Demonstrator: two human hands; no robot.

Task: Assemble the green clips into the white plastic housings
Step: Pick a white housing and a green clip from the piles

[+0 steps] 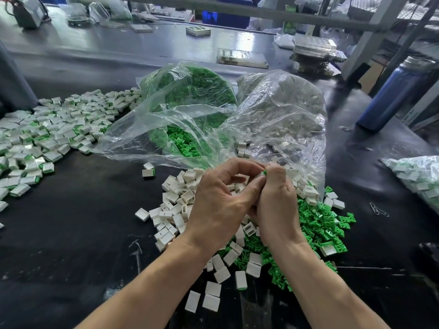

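Both hands meet above the dark surface (71, 210), close in front of the person. The left hand (221, 203) curls its fingers inward, thumb pressed against the right hand (275, 200). The right hand's grip is closed: a sliver of a green clip (265, 172) shows at its fingertips, pinched where the two hands touch. Whether the left hand's grip holds a housing I cannot tell; its palm side is turned away.

Under and around the hands lies a loose heap of white housings (175, 205), spreading left of the left wrist and toward the near edge. Just right of it, partly under the right forearm, lies a heap of loose green clips (318, 224); the two heaps mix where they meet.

Beyond the hands, two clear plastic bags lie open toward the person. The left bag (190, 96) is full of green clips; the right bag (280, 108) holds white housings, some spilling from its mouth.

Far left, a wide spread of assembled pieces (47, 131), white with green showing at one end, covers the surface. One such piece (148, 170) sits apart, between that spread and the housing heap.

At the right edge: another bag of white-and-green parts (418, 179), a paper clip (379, 210) lying near it, and a blue bottle (394, 93) standing farther back.
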